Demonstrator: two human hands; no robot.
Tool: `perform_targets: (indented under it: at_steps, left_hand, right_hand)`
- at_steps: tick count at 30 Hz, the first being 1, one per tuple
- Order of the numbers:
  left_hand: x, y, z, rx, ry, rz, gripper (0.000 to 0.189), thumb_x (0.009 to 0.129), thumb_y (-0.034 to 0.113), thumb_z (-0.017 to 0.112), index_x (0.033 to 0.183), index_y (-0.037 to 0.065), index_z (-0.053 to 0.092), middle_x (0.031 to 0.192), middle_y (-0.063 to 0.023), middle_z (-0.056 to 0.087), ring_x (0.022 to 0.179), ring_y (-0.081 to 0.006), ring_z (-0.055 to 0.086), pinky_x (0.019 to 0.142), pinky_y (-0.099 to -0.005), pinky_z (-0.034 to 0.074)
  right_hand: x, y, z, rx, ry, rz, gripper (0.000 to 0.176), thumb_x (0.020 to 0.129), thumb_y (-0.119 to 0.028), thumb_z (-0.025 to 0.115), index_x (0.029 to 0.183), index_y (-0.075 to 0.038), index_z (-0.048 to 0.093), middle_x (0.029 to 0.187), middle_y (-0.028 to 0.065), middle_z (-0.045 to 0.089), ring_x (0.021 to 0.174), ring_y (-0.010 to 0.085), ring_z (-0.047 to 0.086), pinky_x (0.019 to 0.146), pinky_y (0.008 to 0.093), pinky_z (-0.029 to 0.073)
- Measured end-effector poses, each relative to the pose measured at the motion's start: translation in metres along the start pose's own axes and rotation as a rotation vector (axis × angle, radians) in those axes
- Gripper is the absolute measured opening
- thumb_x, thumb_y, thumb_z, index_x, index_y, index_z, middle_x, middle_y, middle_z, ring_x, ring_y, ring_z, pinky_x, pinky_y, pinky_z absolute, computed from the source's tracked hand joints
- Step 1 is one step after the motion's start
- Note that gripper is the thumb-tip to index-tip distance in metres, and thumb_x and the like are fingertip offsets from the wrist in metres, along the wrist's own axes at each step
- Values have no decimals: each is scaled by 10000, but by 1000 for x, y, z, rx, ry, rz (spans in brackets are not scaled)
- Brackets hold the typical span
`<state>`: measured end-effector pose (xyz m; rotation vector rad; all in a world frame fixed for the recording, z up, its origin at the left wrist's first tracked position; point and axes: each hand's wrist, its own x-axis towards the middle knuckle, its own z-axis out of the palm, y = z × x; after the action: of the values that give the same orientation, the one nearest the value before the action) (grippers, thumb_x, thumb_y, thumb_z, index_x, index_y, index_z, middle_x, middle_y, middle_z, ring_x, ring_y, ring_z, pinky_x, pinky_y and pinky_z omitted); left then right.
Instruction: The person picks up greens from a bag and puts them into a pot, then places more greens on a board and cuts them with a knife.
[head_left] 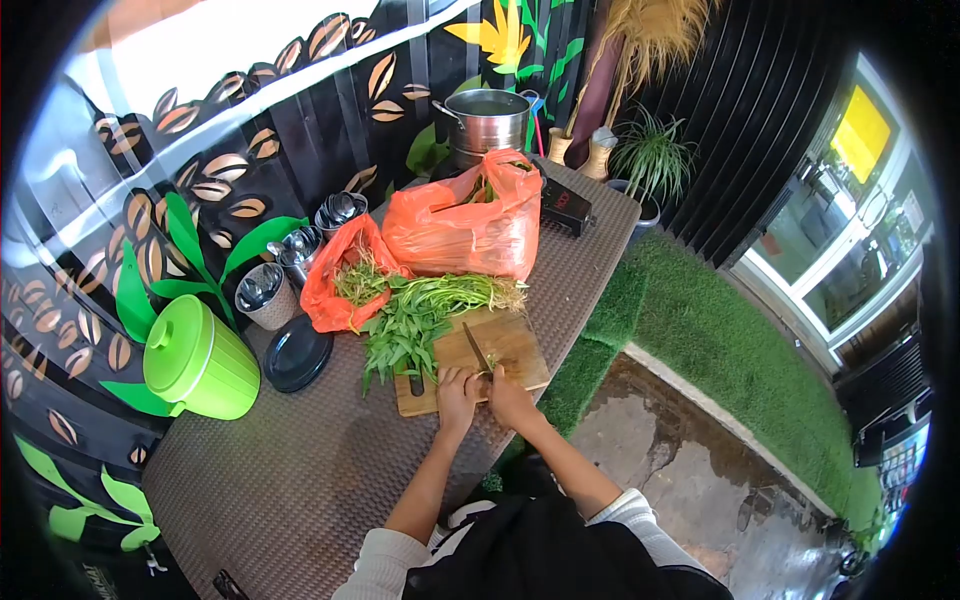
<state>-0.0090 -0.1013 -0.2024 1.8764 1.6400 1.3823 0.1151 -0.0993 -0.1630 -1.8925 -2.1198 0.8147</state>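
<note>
A wooden cutting board (452,350) lies near the table's edge in front of me. My right hand (510,400) is closed round the handle of a knife (474,343), whose dark blade points away from me over the board. Beside it, my left hand (458,392) rests low on the board with its fingers curled together; what they hold, if anything, is hidden. A small bit of green shows by the blade near my right hand. Leafy greens (400,340) with long stems and pale roots spread along the board's far and left sides, partly on it.
Behind the greens stand a small orange bag (325,290) with roots and a large orange plastic bag (465,230). A steel pot (488,120) is at the back. Left are cutlery cups (265,298), dark plates (298,354) and a green lidded bucket (203,365).
</note>
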Motion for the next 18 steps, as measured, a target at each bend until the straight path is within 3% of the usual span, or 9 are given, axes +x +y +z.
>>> perform_targets:
  at_steps: [8, 14, 18]
  left_hand:
    - [-1, 0, 0, 1, 13, 16, 102, 817, 46, 577, 853, -24, 642, 817, -134, 568, 871, -327, 483, 760, -414, 405]
    - [-1, 0, -2, 76, 27, 40, 117, 802, 56, 593, 873, -15, 654, 852, -128, 588, 859, -315, 513, 742, -398, 438]
    - [-1, 2, -2, 73, 20, 8, 112, 801, 54, 595, 867, -14, 655, 849, -125, 589, 860, -310, 512, 742, -390, 439]
  right_hand:
    - [-8, -13, 9, 6, 24, 112, 356, 903, -219, 451, 1120, 47, 357, 828, 305, 611, 799, 461, 611, 713, 517, 483]
    - [-9, -8, 3, 19, -1, -4, 392, 912, -221, 428, 1175, 54, 332, 848, 311, 613, 825, 464, 610, 714, 517, 487]
    - [-17, -21, 12, -1, 42, 95, 396, 905, -225, 446, 1163, 54, 335, 862, 307, 610, 830, 461, 607, 718, 522, 481]
